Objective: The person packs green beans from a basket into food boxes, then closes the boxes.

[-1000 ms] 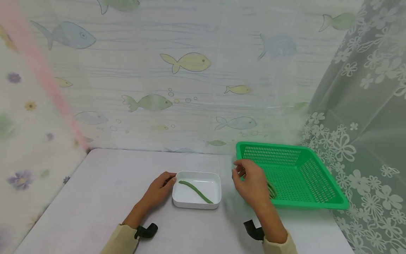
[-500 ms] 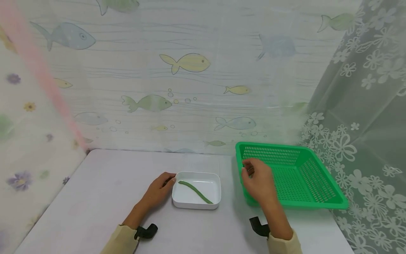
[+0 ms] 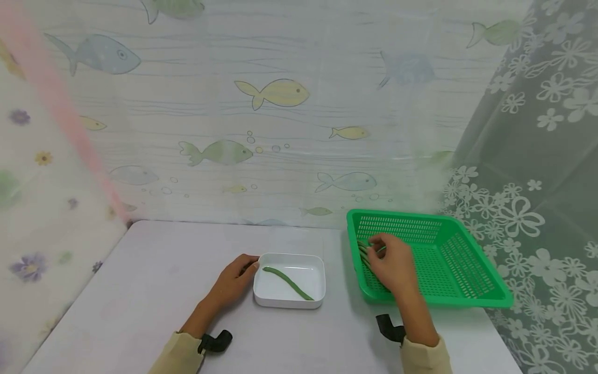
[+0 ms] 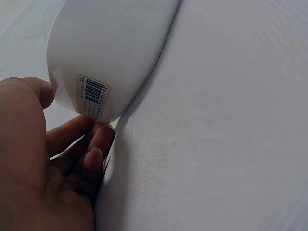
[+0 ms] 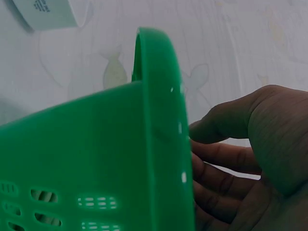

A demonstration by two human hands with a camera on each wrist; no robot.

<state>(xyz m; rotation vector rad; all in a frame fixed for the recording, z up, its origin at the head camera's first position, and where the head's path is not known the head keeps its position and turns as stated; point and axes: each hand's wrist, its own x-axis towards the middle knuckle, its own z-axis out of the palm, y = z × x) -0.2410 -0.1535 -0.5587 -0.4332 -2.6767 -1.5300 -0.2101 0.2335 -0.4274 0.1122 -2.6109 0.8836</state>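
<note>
A white rectangular dish [image 3: 289, 303] stands on the table in the head view, with one long green bean [image 3: 291, 283] lying slantwise in it. My left hand [image 3: 233, 280] holds the dish by its left side. In the left wrist view the thumb [image 4: 41, 91] touches the rim, and the other fingers lie against the wall by a barcode label [image 4: 94, 95]. Over the left part of a green plastic basket [image 3: 439, 265] is my right hand [image 3: 394, 265], fingers bent, thumb apart from the index. Several green beans [image 3: 364, 254] lie just left of it. The basket rim hides its fingertips in the right wrist view.
The white table [image 3: 140, 311] reaches back to a fish-print curtain [image 3: 280, 197]. A flowered curtain [image 3: 51, 249] hangs at the left. On the right, lace [image 3: 537, 291] comes close to the basket. The basket's raised rim [image 5: 166, 134] stands beside the right hand.
My right hand has moved rightward from the basket's left rim to over its inside. Beans now show to the left of the hand. The left hand and dish have stayed in place.
</note>
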